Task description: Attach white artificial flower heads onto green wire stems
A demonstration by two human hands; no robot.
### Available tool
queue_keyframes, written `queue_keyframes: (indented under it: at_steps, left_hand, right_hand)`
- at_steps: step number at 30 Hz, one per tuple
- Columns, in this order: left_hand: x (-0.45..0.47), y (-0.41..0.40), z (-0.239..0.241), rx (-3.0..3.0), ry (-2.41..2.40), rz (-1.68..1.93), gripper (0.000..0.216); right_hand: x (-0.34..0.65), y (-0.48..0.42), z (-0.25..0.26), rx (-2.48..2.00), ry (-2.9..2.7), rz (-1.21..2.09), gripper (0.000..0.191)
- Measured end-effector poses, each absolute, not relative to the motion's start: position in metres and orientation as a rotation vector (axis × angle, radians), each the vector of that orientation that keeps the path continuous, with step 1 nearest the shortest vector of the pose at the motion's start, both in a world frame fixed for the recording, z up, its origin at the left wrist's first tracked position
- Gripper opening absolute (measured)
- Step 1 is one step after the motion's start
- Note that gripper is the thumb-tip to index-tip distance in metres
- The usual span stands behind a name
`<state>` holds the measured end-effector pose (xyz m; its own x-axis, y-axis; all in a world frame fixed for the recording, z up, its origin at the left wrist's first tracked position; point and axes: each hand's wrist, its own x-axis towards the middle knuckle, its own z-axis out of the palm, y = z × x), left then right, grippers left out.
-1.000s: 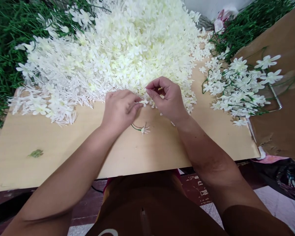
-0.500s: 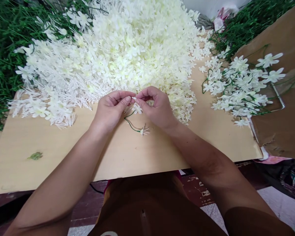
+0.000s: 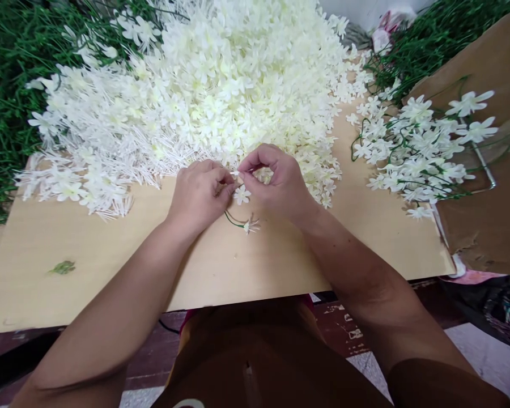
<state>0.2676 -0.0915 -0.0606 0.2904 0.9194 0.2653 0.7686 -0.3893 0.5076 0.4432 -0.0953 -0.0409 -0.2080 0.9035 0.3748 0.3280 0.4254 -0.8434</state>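
Over the near middle of the table, my left hand [image 3: 204, 191] and my right hand [image 3: 279, 180] meet nearly fingertip to fingertip, both pinched closed. A small white flower part [image 3: 234, 173] shows at my right fingertips, its other end running toward the left hand. From beneath my left hand comes a thin green artificial flower stem [image 3: 234, 223]; the left fingers hide where it is gripped. A small whitish bloom with spiky stamens [image 3: 250, 225] is at the stem's end. A loose white artificial flower [image 3: 241, 195] shows just below the fingertips.
A big heap of white artificial flowers [image 3: 221, 96] covers the back of the table [image 3: 280, 266]. Green stems [image 3: 12, 85] are piled left. Assembled flower sprays [image 3: 416, 147] lie right, against a cardboard sheet [image 3: 484, 226]. A green scrap [image 3: 63, 267] sits front left.
My left hand has rolled over so its back faces up, its fingers curling in and covering more of the green stem. My right hand has shifted slightly right, still pinching.
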Motion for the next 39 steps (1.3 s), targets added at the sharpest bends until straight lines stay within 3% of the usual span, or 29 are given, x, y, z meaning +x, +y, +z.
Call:
queue_keyframes:
  at_steps: [4, 10, 14, 22, 39]
  left_hand:
    - [0.266, -0.092, -0.057, 2.222, 1.523, 0.788, 0.022]
    - [0.272, -0.097, -0.055, 2.362, 1.446, 0.641, 0.013]
    - [0.270, -0.093, -0.055, 2.193, 1.507, 0.781, 0.010]
    - [0.269, -0.094, -0.048, 1.676, 1.577, 0.877, 0.007]
    - [0.273, -0.094, -0.053, 1.655, 1.436, 0.949, 0.007]
  right_hand:
    - [0.445, -0.094, -0.041, -1.081, -1.799, 0.841, 0.012]
    - [0.450, -0.091, -0.041, -1.015, -1.772, 0.958, 0.011]
    - [0.448, -0.092, -0.041, -1.022, -1.809, 0.947, 0.009]
    - [0.441, -0.093, -0.054, -1.125, -1.931, 0.625, 0.013]
    - [0.437, -0.089, -0.070, -1.050, -2.013, 0.208, 0.021]
